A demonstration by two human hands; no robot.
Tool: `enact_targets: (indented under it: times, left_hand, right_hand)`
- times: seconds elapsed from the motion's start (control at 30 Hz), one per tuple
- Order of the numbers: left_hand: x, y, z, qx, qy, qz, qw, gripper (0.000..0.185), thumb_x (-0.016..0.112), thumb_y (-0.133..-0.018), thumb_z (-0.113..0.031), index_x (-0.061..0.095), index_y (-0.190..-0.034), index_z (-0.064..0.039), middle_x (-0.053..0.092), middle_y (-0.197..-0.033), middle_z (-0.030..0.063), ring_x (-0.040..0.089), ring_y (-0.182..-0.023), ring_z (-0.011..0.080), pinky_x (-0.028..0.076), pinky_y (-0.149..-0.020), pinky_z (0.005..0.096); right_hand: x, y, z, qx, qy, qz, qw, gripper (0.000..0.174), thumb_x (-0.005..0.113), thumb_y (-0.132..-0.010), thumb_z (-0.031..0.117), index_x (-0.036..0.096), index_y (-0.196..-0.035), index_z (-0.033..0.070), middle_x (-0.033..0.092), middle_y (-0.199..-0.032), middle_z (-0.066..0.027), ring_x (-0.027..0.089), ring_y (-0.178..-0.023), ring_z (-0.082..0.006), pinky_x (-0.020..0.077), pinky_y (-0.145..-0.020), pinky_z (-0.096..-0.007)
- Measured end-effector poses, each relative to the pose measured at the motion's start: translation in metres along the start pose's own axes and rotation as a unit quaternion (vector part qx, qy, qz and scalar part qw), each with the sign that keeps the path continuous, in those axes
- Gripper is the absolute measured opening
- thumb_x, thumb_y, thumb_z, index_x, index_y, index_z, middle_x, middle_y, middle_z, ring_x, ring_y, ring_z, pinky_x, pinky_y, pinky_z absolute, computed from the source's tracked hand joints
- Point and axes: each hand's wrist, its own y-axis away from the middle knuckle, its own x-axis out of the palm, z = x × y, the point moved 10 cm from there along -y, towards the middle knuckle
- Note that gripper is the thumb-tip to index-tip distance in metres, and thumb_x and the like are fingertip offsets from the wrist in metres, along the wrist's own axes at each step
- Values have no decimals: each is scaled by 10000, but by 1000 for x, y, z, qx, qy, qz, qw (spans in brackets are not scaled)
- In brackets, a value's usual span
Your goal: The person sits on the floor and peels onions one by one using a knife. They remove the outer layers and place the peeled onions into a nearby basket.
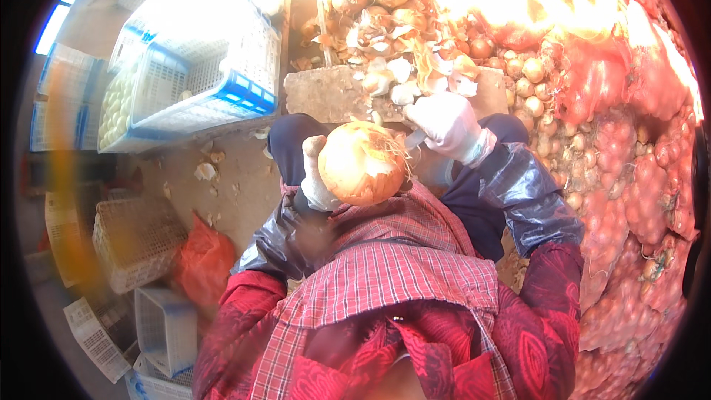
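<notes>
A large yellow onion [361, 169], its dry roots turned to the right, is held up above my lap. My left hand [318, 178], in a white glove, grips it from the left side with the thumb up. In a white glove too, my right hand [447, 125] is closed around a small knife [415, 139], whose short blade points towards the onion's root end. The handle is hidden in the fist. Just beyond my hands is a wooden board [333, 91] with papery onion skins [422, 64] and pale peeled pieces on its far edge.
White-and-blue plastic crates [205, 103] stand at the left, one holding several peeled onions [115, 114]. Unpeeled onions [350, 0] lie beyond the board. Red mesh sacks of onions [616, 222] pile up on the right. A red plastic bag [205, 258] and a basket [139, 239] are at lower left.
</notes>
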Motion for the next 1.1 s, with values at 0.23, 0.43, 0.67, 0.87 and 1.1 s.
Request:
enact_targets:
  times: [0.23,0.43,0.67,0.87,1.1]
  left_hand:
    - [14,-6,33,-71,212,96,970,963,650,-763,-662,403,-1386,30,440,-1371,313,425,-1279,464,427,-997,566]
    - [25,-7,27,-27,154,140,978,1005,619,-733,-727,404,-1364,27,476,-1276,350,626,-811,501,549,-540,503]
    - [6,-9,27,-71,228,145,960,988,626,-723,-670,377,-1436,-32,441,-1424,240,460,-1265,451,413,-992,619]
    - [0,-13,23,-70,173,87,979,964,613,-752,-655,368,-1439,-24,408,-1451,237,452,-1279,433,385,-1041,594]
    - [-5,-21,24,-21,196,17,980,1120,679,-686,-726,282,-1476,-39,367,-1447,289,448,-1237,529,482,-914,610]
  right_hand:
    - [-7,-14,0,-29,-57,-52,997,256,677,-706,159,639,-956,120,574,-740,-55,611,-668,-255,484,-560,-355]
    - [37,14,-1,152,-324,9,934,190,670,-784,142,617,-963,102,630,-749,-124,645,-674,-319,514,-596,-387]
    - [5,6,7,108,-78,41,990,301,738,-722,190,660,-981,60,632,-774,-101,627,-691,-299,495,-607,-382]
    - [-8,12,11,125,5,-76,989,260,675,-770,244,625,-963,77,628,-762,-87,616,-647,-287,475,-573,-382]
    - [-10,-2,1,126,-13,-108,986,288,648,-749,188,626,-1009,64,637,-836,-117,625,-672,-285,491,-576,-372]
